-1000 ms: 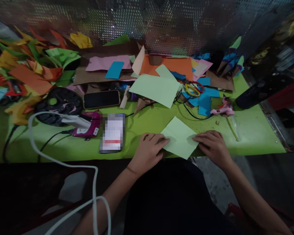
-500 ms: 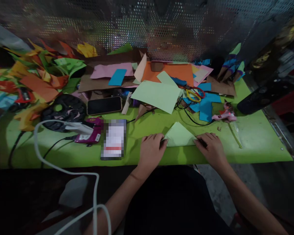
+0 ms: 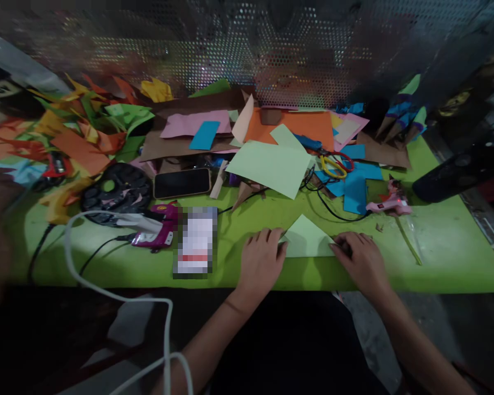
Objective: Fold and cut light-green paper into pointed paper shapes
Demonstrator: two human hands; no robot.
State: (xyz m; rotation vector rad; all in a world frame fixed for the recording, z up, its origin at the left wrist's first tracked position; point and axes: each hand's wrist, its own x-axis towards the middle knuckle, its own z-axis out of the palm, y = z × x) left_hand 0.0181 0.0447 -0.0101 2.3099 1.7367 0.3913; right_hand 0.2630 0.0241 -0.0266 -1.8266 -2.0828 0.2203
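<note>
A light green sheet of paper (image 3: pixel 307 241), folded into a triangle, lies on the green tabletop in front of me with its point facing away. My left hand (image 3: pixel 262 259) is at its left corner, thumb and fingers closed on the edge. At the opposite corner, my right hand (image 3: pixel 359 259) pinches the paper between thumb and curled fingers. Beyond the triangle lies a larger pale green sheet (image 3: pixel 269 164), with a strip of the same colour at its upper edge.
Left of my hands are a lit phone (image 3: pixel 195 241), a dark phone (image 3: pixel 182 183), a purple device (image 3: pixel 156 233) with a white cable, and a black tray (image 3: pixel 117 192). Scissors (image 3: pixel 335 166), blue paper (image 3: pixel 354 189), a pink glue gun (image 3: pixel 391 206) and a dark bottle (image 3: pixel 448 174) stand or lie right.
The paper's layers at the tip now line up as one point, and the triangle lies flatter. My left fingers reach further over its corner. The whole view has shifted slightly.
</note>
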